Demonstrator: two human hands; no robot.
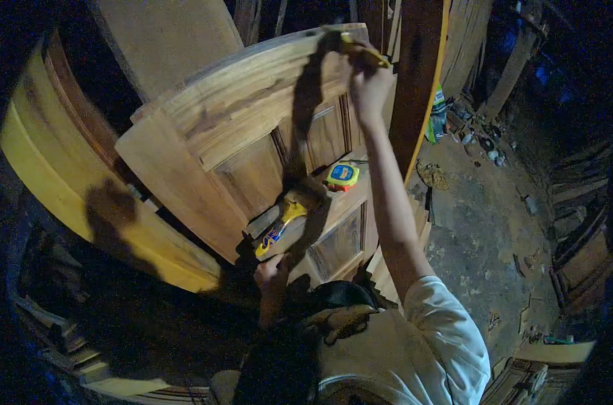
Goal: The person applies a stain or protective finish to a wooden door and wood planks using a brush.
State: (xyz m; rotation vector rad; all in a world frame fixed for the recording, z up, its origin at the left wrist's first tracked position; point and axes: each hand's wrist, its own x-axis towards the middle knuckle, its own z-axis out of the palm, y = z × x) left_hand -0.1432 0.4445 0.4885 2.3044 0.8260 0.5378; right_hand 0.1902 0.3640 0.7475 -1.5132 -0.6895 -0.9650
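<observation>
A carved wooden panel door (159,156) with a curved top edge lies tilted in front of me. Near its top right corner, my right hand (370,94) is closed around a tool with a yellow handle (377,57); its darker front end is blurred against the wood. My left hand (271,271) sits curled at the door's near edge, and what its fingers grip is hidden. Just above it rests a yellow-and-blue handled tool (274,237) of a kind I cannot make out. A yellow tape measure (342,175) lies on the door's middle rail.
To the left leans a curved yellowish wooden piece (43,145). An upright dark board (418,88) stands right of the door. Debris (489,138) and a green-and-white bag (437,118) lie on the floor (478,223). More wooden panels (522,378) are at lower right.
</observation>
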